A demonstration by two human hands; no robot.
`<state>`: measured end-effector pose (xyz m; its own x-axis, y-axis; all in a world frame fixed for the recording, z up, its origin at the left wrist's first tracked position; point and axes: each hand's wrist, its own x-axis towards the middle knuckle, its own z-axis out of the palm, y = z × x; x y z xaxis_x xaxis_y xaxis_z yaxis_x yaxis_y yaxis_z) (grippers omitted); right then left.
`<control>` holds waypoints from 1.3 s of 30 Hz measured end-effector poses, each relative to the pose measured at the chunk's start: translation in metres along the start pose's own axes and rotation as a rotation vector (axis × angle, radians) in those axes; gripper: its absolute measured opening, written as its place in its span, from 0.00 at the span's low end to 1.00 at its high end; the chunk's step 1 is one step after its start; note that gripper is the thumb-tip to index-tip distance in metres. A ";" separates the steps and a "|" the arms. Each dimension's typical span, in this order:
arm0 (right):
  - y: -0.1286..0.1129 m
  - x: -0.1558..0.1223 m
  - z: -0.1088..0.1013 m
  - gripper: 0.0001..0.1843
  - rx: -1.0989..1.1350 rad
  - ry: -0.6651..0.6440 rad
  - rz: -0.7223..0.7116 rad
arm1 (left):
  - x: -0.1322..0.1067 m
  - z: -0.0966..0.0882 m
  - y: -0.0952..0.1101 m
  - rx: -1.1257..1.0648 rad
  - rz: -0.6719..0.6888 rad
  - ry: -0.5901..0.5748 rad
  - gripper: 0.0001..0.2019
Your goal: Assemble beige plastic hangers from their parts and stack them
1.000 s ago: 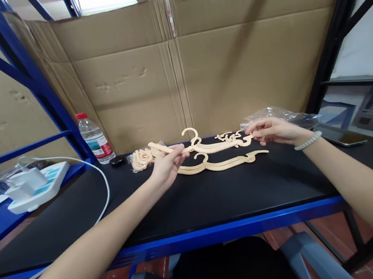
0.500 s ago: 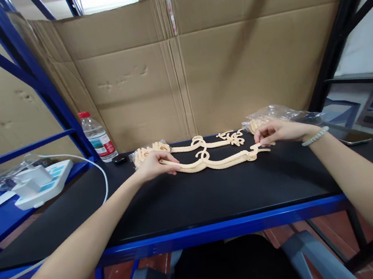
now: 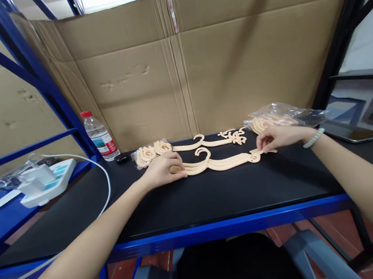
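A pale, wooden-looking clothes hanger (image 3: pixel 225 163) with a curved hook stretches between my two hands, low over the black tabletop or lying on it. Its left end is in the closed fingers of my left hand (image 3: pixel 163 169). At the other end, my right hand (image 3: pixel 273 137) pinches a small flat strip (image 3: pixel 269 150) joined to the hanger's rounded tip. Behind it lies a second hanger (image 3: pixel 188 147) of the same kind, with several small curly pieces (image 3: pixel 238 137) by its right end. My fingers hide the front hanger's left tip.
Bagged pale pieces (image 3: pixel 148 154) lie beyond my left hand, and another clear bag (image 3: pixel 280 115) of them beyond my right. A water bottle (image 3: pixel 101 136), a white power strip (image 3: pixel 50 182) with a cable, and a phone (image 3: pixel 351 131) are around. Cardboard (image 3: pixel 135 81) walls the back.
The front hanger has settled lower and flatter, its hook tipping toward the left. My left hand has moved slightly right and down with it, while my right hand stays at the other end.
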<state>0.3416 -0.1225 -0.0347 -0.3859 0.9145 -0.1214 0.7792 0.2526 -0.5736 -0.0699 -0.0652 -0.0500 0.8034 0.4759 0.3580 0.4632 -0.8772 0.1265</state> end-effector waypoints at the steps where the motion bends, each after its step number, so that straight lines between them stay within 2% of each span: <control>1: -0.001 0.000 0.000 0.15 -0.009 0.014 0.010 | 0.000 0.000 0.002 0.010 0.008 -0.002 0.10; 4: -0.005 -0.002 0.003 0.15 -0.047 0.050 0.027 | 0.001 0.002 0.008 0.004 0.049 -0.003 0.10; 6: -0.011 -0.003 0.007 0.16 -0.083 0.097 0.007 | 0.002 0.003 0.013 -0.023 0.069 -0.007 0.13; 10: -0.026 -0.001 0.020 0.28 -0.183 0.211 -0.083 | 0.002 0.008 0.021 -0.086 0.046 -0.047 0.22; 13: -0.028 0.003 0.027 0.35 -0.247 0.221 -0.151 | 0.001 0.014 0.023 -0.129 0.034 -0.077 0.23; 20: -0.017 0.014 0.027 0.29 -0.306 0.167 -0.166 | 0.004 0.021 0.017 -0.150 0.001 -0.112 0.20; 26: -0.012 0.025 0.024 0.30 -0.305 0.156 -0.154 | 0.011 0.024 0.008 -0.171 -0.019 -0.084 0.19; 29: -0.012 0.026 0.024 0.33 -0.263 0.178 -0.159 | 0.013 0.024 0.007 -0.172 -0.039 -0.080 0.18; 32: -0.011 0.024 0.022 0.36 -0.178 0.267 -0.148 | 0.011 0.021 0.008 -0.130 -0.032 -0.039 0.18; 37: -0.004 0.022 0.015 0.23 -0.122 0.575 -0.101 | 0.006 0.007 0.005 -0.061 -0.053 0.085 0.18; 39: -0.002 0.022 0.014 0.19 -0.094 0.631 -0.109 | 0.005 0.001 0.001 -0.040 -0.066 0.110 0.17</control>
<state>0.3244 -0.1076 -0.0477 -0.1227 0.8848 0.4495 0.8033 0.3545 -0.4786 -0.0653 -0.0635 -0.0491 0.7246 0.5249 0.4466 0.4967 -0.8470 0.1896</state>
